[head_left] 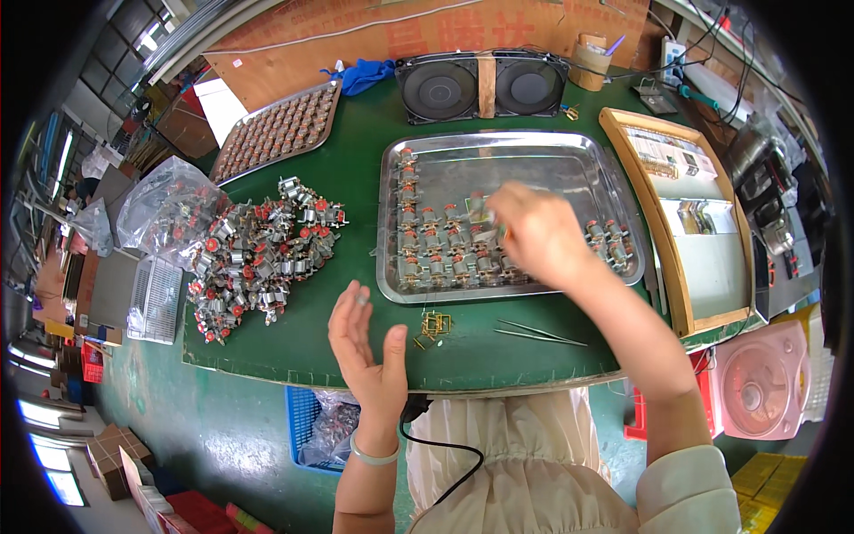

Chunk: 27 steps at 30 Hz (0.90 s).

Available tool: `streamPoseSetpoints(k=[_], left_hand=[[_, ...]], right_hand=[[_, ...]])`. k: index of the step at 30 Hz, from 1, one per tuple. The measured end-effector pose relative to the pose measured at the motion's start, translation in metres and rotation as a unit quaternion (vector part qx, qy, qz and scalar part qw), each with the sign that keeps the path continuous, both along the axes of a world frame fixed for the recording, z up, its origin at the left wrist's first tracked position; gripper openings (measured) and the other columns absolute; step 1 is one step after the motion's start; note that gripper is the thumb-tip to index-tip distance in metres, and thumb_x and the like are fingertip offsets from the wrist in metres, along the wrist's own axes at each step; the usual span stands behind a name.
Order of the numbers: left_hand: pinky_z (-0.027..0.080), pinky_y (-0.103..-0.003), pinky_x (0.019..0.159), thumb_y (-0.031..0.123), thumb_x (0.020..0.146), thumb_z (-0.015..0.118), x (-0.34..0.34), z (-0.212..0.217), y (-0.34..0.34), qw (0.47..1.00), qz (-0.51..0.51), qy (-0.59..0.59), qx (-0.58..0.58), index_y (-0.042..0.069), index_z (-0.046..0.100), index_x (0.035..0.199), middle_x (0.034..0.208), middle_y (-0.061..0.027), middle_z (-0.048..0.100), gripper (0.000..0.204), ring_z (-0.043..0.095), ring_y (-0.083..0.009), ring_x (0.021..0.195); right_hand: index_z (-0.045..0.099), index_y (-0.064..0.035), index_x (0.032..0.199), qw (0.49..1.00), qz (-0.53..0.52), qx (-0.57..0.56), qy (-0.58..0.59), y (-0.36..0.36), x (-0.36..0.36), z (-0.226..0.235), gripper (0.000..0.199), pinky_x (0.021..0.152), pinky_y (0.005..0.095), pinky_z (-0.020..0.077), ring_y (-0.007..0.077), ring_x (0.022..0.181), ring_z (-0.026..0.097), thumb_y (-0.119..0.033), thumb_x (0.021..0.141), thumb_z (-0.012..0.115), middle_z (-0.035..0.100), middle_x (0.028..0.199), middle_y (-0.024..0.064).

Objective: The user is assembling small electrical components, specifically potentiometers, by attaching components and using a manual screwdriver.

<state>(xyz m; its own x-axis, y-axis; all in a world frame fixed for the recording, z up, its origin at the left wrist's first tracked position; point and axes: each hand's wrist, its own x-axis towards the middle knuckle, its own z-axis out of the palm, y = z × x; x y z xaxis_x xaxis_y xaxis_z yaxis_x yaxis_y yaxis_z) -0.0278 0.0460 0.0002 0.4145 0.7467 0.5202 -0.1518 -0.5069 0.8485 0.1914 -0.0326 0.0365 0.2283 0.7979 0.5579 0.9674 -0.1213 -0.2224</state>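
Note:
My right hand (543, 231) is over the metal tray (534, 143), its fingers closed in a pinch near the rows of small motors. What it pinches is hidden behind the fingers. The small silver motors (431, 240) with red-orange ends stand in rows along the tray's left and near sides. My left hand (369, 351) is raised at the table's front edge with its thumb spread from the fingers and nothing in it. Just right of it lie a few small brass-coloured frames (433, 327). Metal tweezers (540, 333) rest on the green tabletop below the tray.
A large heap of motors (258, 258) lies at left beside a clear plastic bag (169, 209). Behind it is another filled tray (280, 132). Two black fans (438, 87) stand at the back. A wooden-framed case (712, 240) borders the right side.

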Motion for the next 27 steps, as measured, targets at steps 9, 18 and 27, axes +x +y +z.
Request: streamPoseSetpoints(k=[9, 18, 27], left_hand=[[0.040, -0.032, 0.093, 0.001, 0.087, 0.048, -0.008, -0.017, 0.005, 0.997, 0.051, -0.027, -0.049, -0.003, 0.043, 0.112, 0.109, -0.0146, 0.052, 0.026, 0.051, -0.0205, 0.103], [0.043, -0.028, 0.087, 0.004, 0.089, 0.047, -0.002, -0.015, 0.004, 0.996, 0.036, -0.036, -0.069, -0.003, 0.047, 0.106, 0.100, -0.0122, 0.056, 0.019, 0.054, -0.0166, 0.095], [0.029, -0.039, 0.098, 0.003, 0.071, 0.066, -0.044, 0.016, 0.064, 0.916, 0.310, 0.149, 0.205, 0.001, 0.042, 0.119, 0.122, -0.0183, 0.039, 0.054, 0.037, -0.0315, 0.116]], right_hand=[[0.056, -0.0042, 0.086, 0.991, 0.073, -0.108, 0.012, 0.013, 0.036, -0.011, 0.029, 0.061, 0.0407, 0.0448, 0.0320, 0.075, 0.056, 0.005, 0.059, 0.060, 0.056, 0.085, 0.0098], [0.057, -0.0036, 0.088, 0.987, 0.064, -0.144, 0.002, 0.013, 0.045, -0.012, 0.027, 0.061, 0.0400, 0.0448, 0.0309, 0.073, 0.056, 0.002, 0.062, 0.060, 0.056, 0.083, 0.0096], [0.057, -0.0006, 0.096, 0.981, 0.076, -0.047, 0.171, -0.014, 0.008, 0.036, 0.027, 0.061, 0.0338, 0.0449, 0.0248, 0.070, 0.057, 0.000, 0.070, 0.060, 0.057, 0.082, 0.0125]])
